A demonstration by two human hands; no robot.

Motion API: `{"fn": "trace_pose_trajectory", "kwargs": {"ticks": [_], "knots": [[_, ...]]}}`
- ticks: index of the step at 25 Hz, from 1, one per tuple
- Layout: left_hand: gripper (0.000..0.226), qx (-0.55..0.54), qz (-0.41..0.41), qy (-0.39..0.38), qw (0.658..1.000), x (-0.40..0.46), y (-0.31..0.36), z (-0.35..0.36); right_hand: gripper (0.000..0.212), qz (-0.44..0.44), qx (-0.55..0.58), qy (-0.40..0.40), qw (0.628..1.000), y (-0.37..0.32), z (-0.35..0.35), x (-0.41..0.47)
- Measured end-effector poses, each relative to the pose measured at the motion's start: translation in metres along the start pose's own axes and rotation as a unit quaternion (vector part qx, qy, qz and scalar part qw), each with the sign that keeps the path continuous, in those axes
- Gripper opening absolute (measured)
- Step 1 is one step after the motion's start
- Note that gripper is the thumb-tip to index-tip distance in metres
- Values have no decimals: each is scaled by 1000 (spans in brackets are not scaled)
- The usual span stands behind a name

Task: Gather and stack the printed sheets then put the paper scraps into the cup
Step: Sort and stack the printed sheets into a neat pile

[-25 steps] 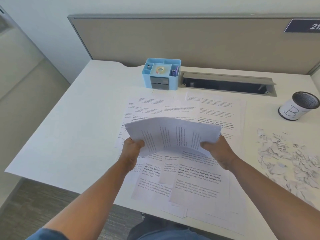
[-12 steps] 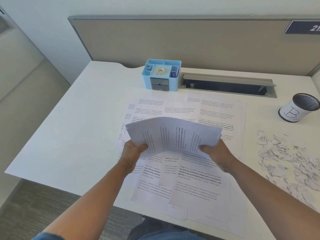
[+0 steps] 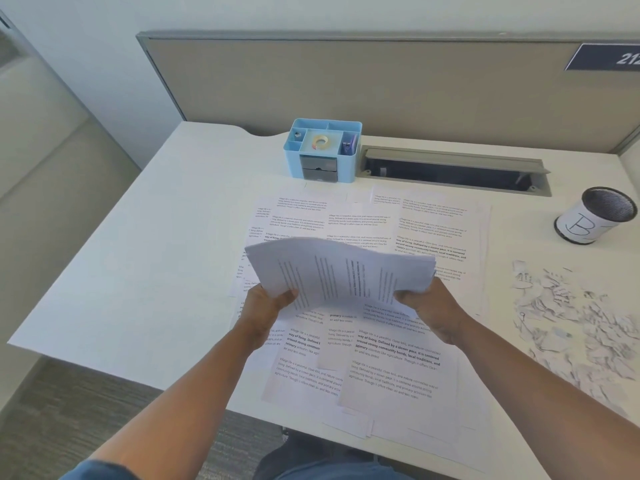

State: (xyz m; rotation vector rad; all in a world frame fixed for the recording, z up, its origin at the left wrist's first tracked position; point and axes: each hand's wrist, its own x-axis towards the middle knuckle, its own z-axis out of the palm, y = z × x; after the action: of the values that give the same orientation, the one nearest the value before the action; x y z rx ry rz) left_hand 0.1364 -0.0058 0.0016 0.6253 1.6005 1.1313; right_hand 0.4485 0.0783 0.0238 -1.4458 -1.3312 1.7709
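i have the stack (image 3: 341,271) of printed sheets up off the desk (image 3: 145,265), bowed upward in the middle. my left hand (image 3: 265,306) grips its left end, thumb on top, and my right hand (image 3: 427,308) grips its right end the same way. under and around the stack, loose sheets (image 3: 391,358) lie spread and overlapping across the middle of the desk, some reaching over the near edge. the scraps (image 3: 575,323) sit in a scattered pile at the right, beside those sheets. the cup (image 3: 594,216), marked with a b, stands upright beyond the scraps near the right edge, well apart from my hands. a blue organizer (image 3: 323,150) stands at the back, just left of an open cable slot (image 3: 450,171). a grey partition (image 3: 346,84) closes off the far side.
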Motion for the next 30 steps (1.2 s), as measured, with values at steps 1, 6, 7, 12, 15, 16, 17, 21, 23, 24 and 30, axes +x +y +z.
{"fn": "trace_pose_trajectory", "kwargs": {"ticks": [1,6,7,12,15,16,17,21,23,24,30], "knots": [[38,11,5,7,1000,0,3,-1,35,2,-3,2,1000,-1,-1,1],[19,76,42,16,996,-3,31,-7,29,0,26,-28,999,-19,-4,-5],[19,90,48,7,995,-4,39,-10,26,-6,37,-35,999,-25,-5,-6],[16,189,61,-30,980,-6,77,-32,33,-70,39,18,997,-49,-17,-2],[13,232,69,-35,970,-7,95,-36,33,-135,-73,82,985,-63,-17,-3],[12,246,72,-37,966,-7,100,-36,30,-151,-121,92,977,-67,-15,-4],[11,263,77,-41,961,-7,105,-35,26,-157,-177,88,968,-71,-12,-5],[14,322,85,-74,940,-7,121,-28,4,-119,-359,-19,926,-91,6,-11],[12,354,91,-89,927,-7,129,-22,8,-105,-347,-63,930,-94,13,-12],[11,372,96,-93,919,-8,133,-20,10,-95,-311,-76,943,-94,15,-14],[37,305,143,21,941,-6,121,-11,15,-74,-148,-59,984,-78,15,-11]]}}
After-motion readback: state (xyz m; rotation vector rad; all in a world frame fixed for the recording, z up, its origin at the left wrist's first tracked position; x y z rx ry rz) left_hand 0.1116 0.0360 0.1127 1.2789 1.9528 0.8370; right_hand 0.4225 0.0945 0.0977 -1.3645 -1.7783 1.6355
